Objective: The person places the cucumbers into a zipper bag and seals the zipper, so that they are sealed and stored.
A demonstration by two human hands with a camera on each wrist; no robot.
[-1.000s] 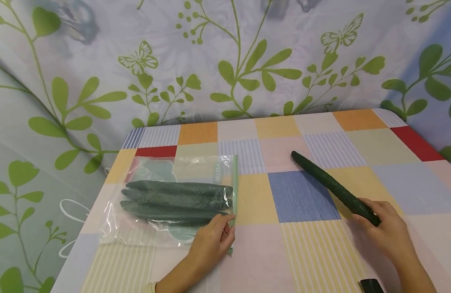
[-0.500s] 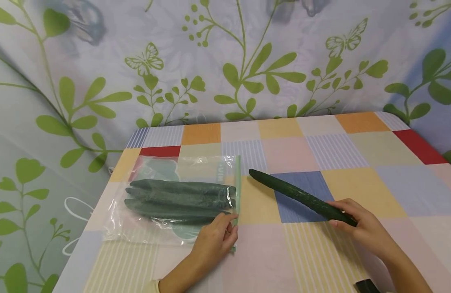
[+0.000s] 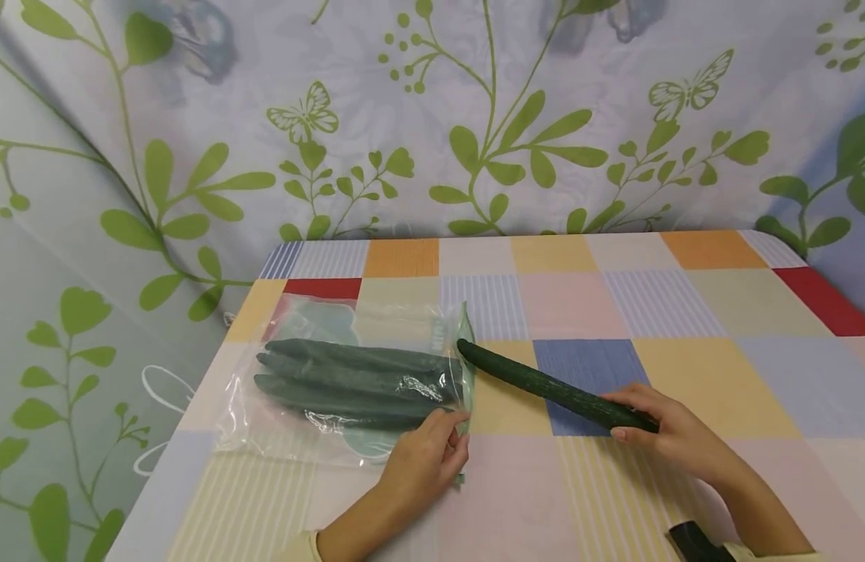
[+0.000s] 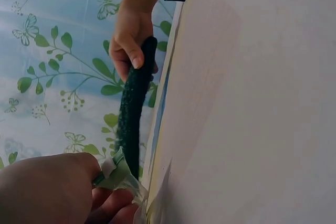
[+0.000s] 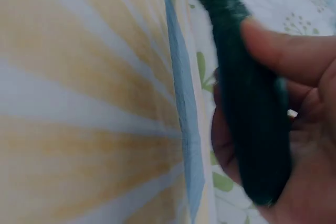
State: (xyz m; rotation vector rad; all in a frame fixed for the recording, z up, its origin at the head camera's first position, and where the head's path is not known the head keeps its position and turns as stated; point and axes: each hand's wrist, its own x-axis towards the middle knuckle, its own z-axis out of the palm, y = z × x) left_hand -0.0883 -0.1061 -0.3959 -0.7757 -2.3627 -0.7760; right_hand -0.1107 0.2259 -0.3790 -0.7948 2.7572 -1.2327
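Note:
A clear zip bag (image 3: 404,324) with a green zip edge lies on the table at left in the head view, several cucumbers (image 3: 348,378) side by side in it. My left hand (image 3: 421,457) pinches the green edge at its near part, also seen in the left wrist view, where the edge (image 4: 119,171) bulges apart. A loose cucumber (image 3: 545,382) is gripped near its right end by my right hand (image 3: 657,433), thumb on one side and fingers on the other. Its far tip overlaps the bag's green edge in the head view. In the right wrist view the cucumber (image 5: 247,98) slants upward.
A patchwork-patterned cloth (image 3: 510,499) covers the table. Behind it hangs a curtain (image 3: 376,109) printed with green leaves and butterflies. A black strap (image 3: 692,538) is at the right wrist.
My right hand has carried the cucumber leftward, bringing its tip to the bag's mouth. The green edge has bent and lifted from straight; my left hand keeps its hold there.

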